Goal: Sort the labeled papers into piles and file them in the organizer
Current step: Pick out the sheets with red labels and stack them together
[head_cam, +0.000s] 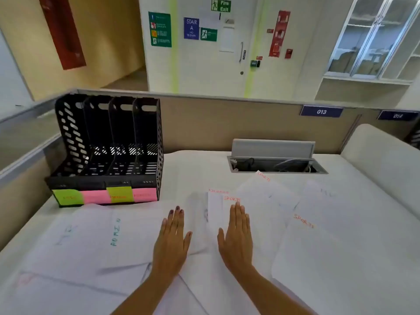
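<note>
**Organizer** [106, 151]: black, perforated, four upright slots. It stands on the tabletop [195, 169], back against the partition [227, 123]. Four sticky notes run along its front lip, left to right: green [68, 197], pink [96, 196], green [120, 194], pink [144, 194]. Their writing is too blurred to read.

**Papers** [136, 253]: white sheets lying flat and overlapping, spread in front of the organizer and off to its right.

**ADMIN sheet** [116, 233]: blue lettering, directly in front of the organizer.

**SPORTS sheets**: red lettering, three readable, all right of the organizer.
- The nearest [218, 214] lies under my right fingertips.
- A second [304, 223] lies farther right.
- A third [263, 178] lies farther back.

**My left hand** [171, 242]: palm down on the papers, in front of the organizer and to its right. Fingers [176, 218] are straight and together, released, grasping nothing.

**My right hand** [236, 239]: palm down, one step farther right of the organizer, apart from the left. Fingers [237, 214] are straight and released, resting on the paper.

**Hatch** [277, 164]: set in the tabletop well right of the organizer, lid raised, cables inside.
</note>
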A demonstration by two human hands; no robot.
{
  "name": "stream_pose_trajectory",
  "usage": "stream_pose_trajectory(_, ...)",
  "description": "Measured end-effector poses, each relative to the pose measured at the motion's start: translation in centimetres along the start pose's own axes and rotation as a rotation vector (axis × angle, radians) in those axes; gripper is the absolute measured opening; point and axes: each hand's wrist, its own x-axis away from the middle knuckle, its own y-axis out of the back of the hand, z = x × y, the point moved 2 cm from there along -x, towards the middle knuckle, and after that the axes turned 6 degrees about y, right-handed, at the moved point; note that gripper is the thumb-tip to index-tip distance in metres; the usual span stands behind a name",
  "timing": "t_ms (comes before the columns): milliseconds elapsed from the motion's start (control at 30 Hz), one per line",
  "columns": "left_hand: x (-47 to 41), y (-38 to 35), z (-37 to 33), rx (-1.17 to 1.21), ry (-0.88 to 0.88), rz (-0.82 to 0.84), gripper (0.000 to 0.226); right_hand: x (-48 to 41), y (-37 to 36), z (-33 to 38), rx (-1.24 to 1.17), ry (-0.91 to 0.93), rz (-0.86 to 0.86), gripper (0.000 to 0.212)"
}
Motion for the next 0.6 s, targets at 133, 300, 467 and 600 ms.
stream_pose_trajectory(133, 2.9, -2.2, 0.2, 0.047, -0.010, 0.076, 0.071, 2.5, -1.0, -0.9, 0.009, -0.169, 0.122, 0.070)
stream_pose_trajectory(300, 4.6, -3.3, 0.0, -0.033, -0.031, 0.142, 0.072, 4.6, -1.2, -1.2, 0.057, -0.241, 0.225, 0.064)
stream_pose_trajectory(467, 4.7, -3.6, 0.3, -0.049, -0.038, 0.137, 0.073, 3.6, 0.9, -1.1, 0.189, -0.226, 0.100, 0.063)
stream_pose_trajectory(600, 4.9, -3.7, 0.2, -0.044, -0.039, 0.143, 0.071, 3.7, 2.8, -4.1, 0.339, -0.399, 0.165, 0.083)
